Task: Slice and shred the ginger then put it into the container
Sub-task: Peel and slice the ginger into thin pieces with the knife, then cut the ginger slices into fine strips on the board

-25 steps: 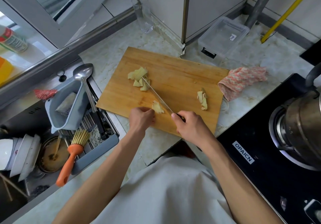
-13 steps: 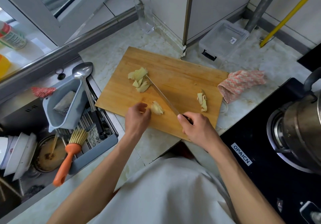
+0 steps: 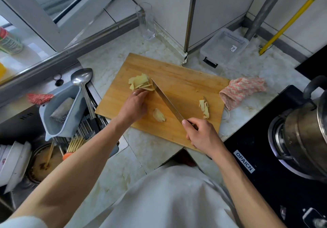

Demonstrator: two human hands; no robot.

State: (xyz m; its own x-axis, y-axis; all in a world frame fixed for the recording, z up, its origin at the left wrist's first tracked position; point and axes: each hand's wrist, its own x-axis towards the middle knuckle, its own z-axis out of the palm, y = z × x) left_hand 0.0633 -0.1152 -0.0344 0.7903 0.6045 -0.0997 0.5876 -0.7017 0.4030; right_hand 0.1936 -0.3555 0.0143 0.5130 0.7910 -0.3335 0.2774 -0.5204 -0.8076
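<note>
Marble bench, cutting board [image 3: 184,79]: left hand [image 3: 134,104] steadies ginger slices [image 3: 139,83] near its far-left corner, right hand [image 3: 201,135] grips knife [image 3: 168,102]; shredding barely begun, container [image 3: 224,48] empty.

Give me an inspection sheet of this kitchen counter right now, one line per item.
Surface: pale marble countertop bearing a wooden cutting board.
Job's things: pile of ginger slices at the board's far left; one ginger chunk near its middle; ginger scraps at its right; clear plastic container behind the board, nothing seen inside.
Clutter: pink knitted cloth, tall clear glass, metal ladle, grey drain basket.
Grippers: left hand touches the slice pile; right hand grips the long kitchen knife, its tip at the pile.
Cables: nothing seen.
Surroundings: sink with dishes at left, black stove with steel pot at right.
</note>
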